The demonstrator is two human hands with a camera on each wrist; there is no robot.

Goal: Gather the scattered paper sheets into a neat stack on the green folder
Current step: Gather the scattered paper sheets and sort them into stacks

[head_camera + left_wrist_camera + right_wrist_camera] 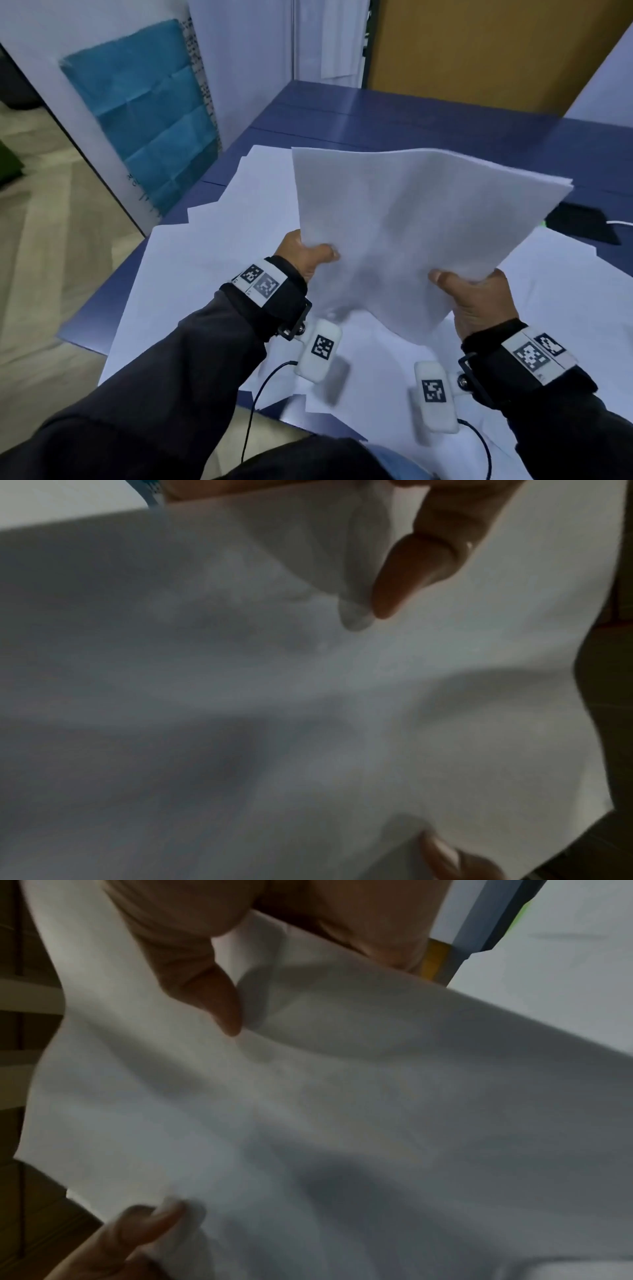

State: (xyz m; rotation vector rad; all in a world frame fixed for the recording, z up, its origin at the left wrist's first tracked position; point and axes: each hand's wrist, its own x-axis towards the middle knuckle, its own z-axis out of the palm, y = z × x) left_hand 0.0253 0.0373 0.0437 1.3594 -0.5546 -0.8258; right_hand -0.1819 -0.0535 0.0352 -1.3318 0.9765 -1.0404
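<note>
A bundle of white paper sheets (411, 219) is lifted and tilted above the blue table (376, 113). My left hand (308, 255) pinches its near left edge, thumb on top. My right hand (469, 294) grips its near right corner the same way. The bundle (240, 696) fills the left wrist view, with my left thumb (411, 574) pressed on it. The right wrist view shows my right thumb (205, 993) on the bundle (342, 1110). More loose sheets (205, 267) lie overlapping on the table below. Only a green sliver (542, 224) shows by the bundle's right edge.
A black flat device (582, 226) with a white cable lies on the table at the right. A white board bearing a teal sheet (144, 113) leans at the left, beside wooden floor (51, 257). A brown panel (479, 51) stands behind the table.
</note>
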